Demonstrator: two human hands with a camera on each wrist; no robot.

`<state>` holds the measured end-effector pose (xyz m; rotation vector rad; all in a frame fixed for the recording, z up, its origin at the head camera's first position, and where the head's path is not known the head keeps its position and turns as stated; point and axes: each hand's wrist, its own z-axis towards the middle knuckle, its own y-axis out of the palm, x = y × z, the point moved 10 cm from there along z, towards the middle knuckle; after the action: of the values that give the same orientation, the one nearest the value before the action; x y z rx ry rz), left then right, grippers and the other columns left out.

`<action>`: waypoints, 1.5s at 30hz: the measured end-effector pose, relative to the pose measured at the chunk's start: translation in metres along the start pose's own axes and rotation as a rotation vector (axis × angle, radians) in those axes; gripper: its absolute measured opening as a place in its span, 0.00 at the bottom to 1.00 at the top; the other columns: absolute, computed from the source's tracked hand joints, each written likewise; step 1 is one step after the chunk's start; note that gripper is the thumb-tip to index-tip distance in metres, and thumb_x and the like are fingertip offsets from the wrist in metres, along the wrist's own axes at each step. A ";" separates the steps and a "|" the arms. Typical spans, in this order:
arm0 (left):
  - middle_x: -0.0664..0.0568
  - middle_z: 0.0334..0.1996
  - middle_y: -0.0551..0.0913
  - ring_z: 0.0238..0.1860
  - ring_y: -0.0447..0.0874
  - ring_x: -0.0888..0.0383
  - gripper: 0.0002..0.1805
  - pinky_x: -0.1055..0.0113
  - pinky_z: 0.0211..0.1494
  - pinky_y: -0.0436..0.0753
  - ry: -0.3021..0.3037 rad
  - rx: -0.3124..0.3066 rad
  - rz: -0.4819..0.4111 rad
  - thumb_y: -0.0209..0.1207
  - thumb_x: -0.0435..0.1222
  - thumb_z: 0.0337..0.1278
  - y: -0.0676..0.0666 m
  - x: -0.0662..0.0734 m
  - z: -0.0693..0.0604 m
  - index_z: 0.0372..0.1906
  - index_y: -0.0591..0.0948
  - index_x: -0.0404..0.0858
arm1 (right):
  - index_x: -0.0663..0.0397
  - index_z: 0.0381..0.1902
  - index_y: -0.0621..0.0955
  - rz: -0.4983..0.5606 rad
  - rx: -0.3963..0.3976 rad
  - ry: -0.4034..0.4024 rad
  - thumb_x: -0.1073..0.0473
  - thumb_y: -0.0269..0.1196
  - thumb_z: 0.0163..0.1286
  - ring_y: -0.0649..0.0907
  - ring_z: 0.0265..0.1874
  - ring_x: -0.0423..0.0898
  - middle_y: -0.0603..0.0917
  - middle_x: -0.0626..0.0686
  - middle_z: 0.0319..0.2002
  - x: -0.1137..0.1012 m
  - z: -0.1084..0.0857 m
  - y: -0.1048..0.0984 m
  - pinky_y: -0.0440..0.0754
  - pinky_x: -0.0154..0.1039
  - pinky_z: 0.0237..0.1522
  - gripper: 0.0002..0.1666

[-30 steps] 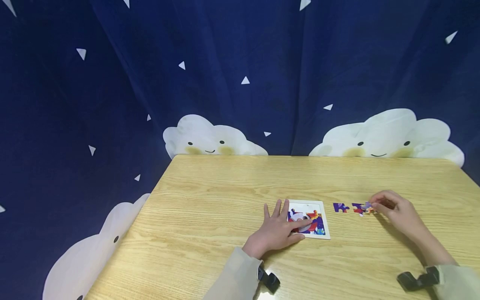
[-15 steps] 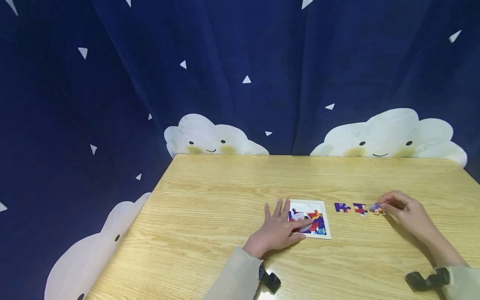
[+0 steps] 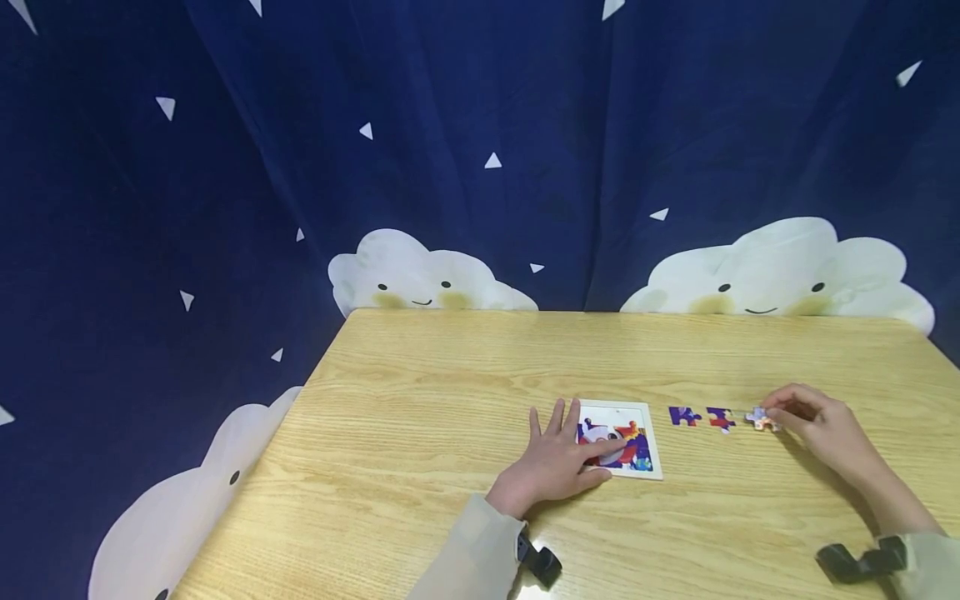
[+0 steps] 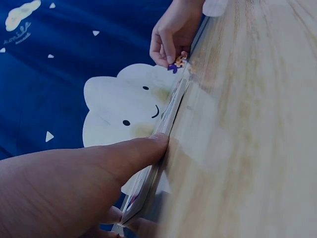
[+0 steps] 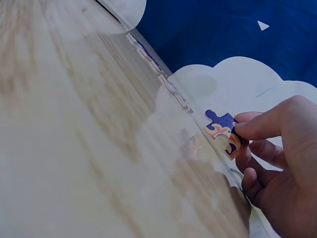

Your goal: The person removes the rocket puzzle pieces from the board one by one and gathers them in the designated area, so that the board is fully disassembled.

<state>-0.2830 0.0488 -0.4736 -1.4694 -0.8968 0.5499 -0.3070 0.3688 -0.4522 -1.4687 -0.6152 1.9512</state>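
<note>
Near the middle-right of the wooden surface (image 3: 450,375), I have a white-rimmed puzzle frame (image 3: 653,442) lying flat under the left hand (image 3: 547,467). That hand's fingers are straight and spread apart: the index finger reaches across the coloured picture (image 3: 637,454), and in the left wrist view I see the thumb (image 4: 143,148) touching the frame's edge. Coloured pieces in red, purple, orange and white fill the near part of the frame, while its far strip shows white. To the right of the frame, two loose pieces lie flat in a row, the left loose piece (image 3: 684,416) mostly purple and the right loose piece (image 3: 721,418) purple and red, with a narrow gap between them. Just right of these, the right hand (image 3: 821,433) pinches a third piece (image 5: 223,130) between its thumb and fingers. From the right wrist view I make this one out as purple with orange and cream swirls, tilted up from the surface; I cannot tell whether its lower edge touches down. Light sleeves (image 3: 472,554) and black wrist mounts (image 3: 540,560) show at the near side. Beyond the far edge I have a dark blue cloth (image 3: 450,100) with white triangles and smiling clouds (image 3: 423,271).
</note>
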 end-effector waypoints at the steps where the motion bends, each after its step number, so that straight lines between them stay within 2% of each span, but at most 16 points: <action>1: 0.38 0.79 0.44 0.80 0.41 0.38 0.26 0.31 0.75 0.49 0.001 0.000 -0.001 0.43 0.61 0.70 0.000 0.000 0.000 0.71 0.57 0.77 | 0.60 0.41 0.82 0.002 -0.001 0.001 0.62 0.61 0.71 0.76 0.30 0.23 0.78 0.25 0.32 0.000 0.000 0.000 0.74 0.21 0.29 0.06; 6: 0.38 0.79 0.45 0.80 0.41 0.38 0.26 0.31 0.75 0.49 0.001 0.002 -0.002 0.43 0.61 0.70 0.000 -0.001 -0.001 0.71 0.57 0.78 | 0.58 0.41 0.82 -0.024 0.004 0.006 0.60 0.61 0.70 0.75 0.30 0.21 0.78 0.24 0.31 0.001 0.002 0.001 0.72 0.21 0.30 0.07; 13: 0.38 0.79 0.44 0.80 0.41 0.39 0.27 0.31 0.75 0.50 0.002 0.003 -0.004 0.43 0.61 0.69 0.000 -0.001 -0.001 0.71 0.57 0.77 | 0.58 0.43 0.82 -0.044 -0.042 0.036 0.56 0.62 0.70 0.74 0.28 0.27 0.79 0.29 0.31 0.005 0.004 0.006 0.71 0.27 0.28 0.10; 19: 0.39 0.79 0.43 0.80 0.40 0.39 0.28 0.31 0.75 0.48 0.003 -0.008 -0.006 0.44 0.62 0.68 0.001 -0.001 -0.001 0.71 0.56 0.77 | 0.59 0.44 0.83 -0.052 -0.093 0.037 0.58 0.62 0.70 0.74 0.30 0.24 0.77 0.25 0.32 0.011 0.007 0.012 0.71 0.25 0.30 0.10; 25: 0.39 0.79 0.42 0.80 0.40 0.39 0.28 0.31 0.76 0.48 0.001 -0.018 -0.016 0.46 0.59 0.69 0.001 -0.001 -0.002 0.71 0.55 0.78 | 0.58 0.46 0.83 -0.069 -0.129 0.049 0.56 0.61 0.71 0.72 0.32 0.21 0.76 0.24 0.34 0.016 0.010 0.016 0.69 0.24 0.31 0.13; 31: 0.40 0.80 0.42 0.80 0.38 0.41 0.28 0.32 0.76 0.46 0.006 -0.017 -0.050 0.46 0.57 0.69 0.001 -0.002 -0.002 0.71 0.56 0.78 | 0.58 0.48 0.83 -0.059 -0.075 0.029 0.54 0.61 0.71 0.70 0.34 0.16 0.71 0.16 0.36 0.014 0.009 0.009 0.69 0.24 0.33 0.15; 37: 0.37 0.79 0.43 0.80 0.39 0.40 0.27 0.31 0.76 0.46 0.030 0.021 -0.078 0.48 0.57 0.69 0.001 -0.003 -0.002 0.71 0.60 0.72 | 0.56 0.47 0.83 -0.058 -0.048 0.057 0.50 0.60 0.72 0.71 0.32 0.20 0.72 0.17 0.35 0.013 0.005 0.006 0.67 0.27 0.31 0.16; 45: 0.38 0.79 0.46 0.80 0.41 0.41 0.21 0.31 0.75 0.46 0.041 0.087 -0.077 0.52 0.57 0.66 -0.002 -0.005 -0.004 0.61 0.68 0.63 | 0.56 0.46 0.83 -0.056 -0.027 0.037 0.51 0.60 0.72 0.72 0.30 0.25 0.72 0.20 0.34 0.003 0.003 0.006 0.68 0.26 0.30 0.15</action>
<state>-0.2833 0.0425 -0.4722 -1.3575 -0.8837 0.4941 -0.3121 0.3668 -0.4578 -1.4849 -0.6610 1.8760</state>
